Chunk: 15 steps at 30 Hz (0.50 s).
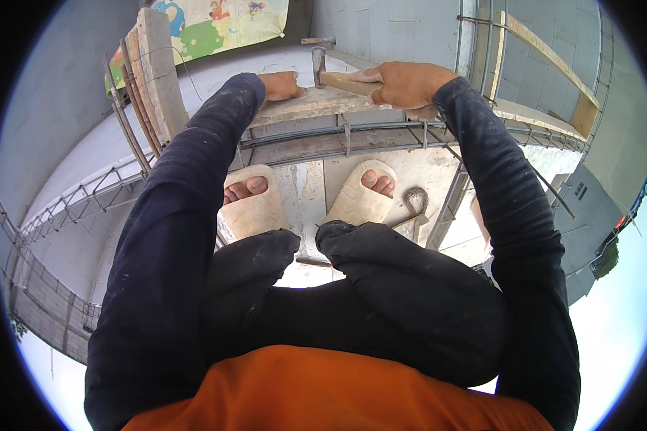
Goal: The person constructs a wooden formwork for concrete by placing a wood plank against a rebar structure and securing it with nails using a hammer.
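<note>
My right hand is wrapped round the wooden handle of a hammer, whose metal head points left, just above a rough wooden board. Close to the left of the hammer head, my left hand rests at the board, its fingers curled. Whatever it may pinch is too small or hidden to tell. The board lies across, beyond a row of steel reinforcing bars tied with wire.
I squat in light slides on a boarded surface. A wire coil lies by my right foot. Upright planks and rusty rods stand at left. A wooden frame and more rebar are at right. A printed sheet lies beyond.
</note>
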{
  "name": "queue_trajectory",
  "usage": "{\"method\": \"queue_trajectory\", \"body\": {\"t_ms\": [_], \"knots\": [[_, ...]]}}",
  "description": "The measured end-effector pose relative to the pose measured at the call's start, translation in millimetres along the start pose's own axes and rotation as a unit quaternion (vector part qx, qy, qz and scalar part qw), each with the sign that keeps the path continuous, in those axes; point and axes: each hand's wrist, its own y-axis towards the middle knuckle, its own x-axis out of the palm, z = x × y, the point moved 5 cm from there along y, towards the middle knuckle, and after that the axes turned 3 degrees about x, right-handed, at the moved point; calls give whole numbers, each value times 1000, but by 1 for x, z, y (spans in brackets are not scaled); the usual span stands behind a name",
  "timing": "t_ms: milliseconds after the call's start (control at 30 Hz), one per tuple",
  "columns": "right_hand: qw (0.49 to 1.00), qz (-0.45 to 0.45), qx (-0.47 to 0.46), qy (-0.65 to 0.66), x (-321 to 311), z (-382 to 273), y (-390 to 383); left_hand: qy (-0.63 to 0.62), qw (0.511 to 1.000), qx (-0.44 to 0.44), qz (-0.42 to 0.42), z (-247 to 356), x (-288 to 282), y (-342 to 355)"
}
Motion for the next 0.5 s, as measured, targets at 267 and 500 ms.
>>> {"method": "queue_trajectory", "body": {"t_ms": [267,500], "knots": [[994,10,66,83,-4,6,-5,-41,999,-8,-30,5,0,-4],[997,-4,55,57,4,11,2,-24,999,21,6,10,-5,-2]]}}
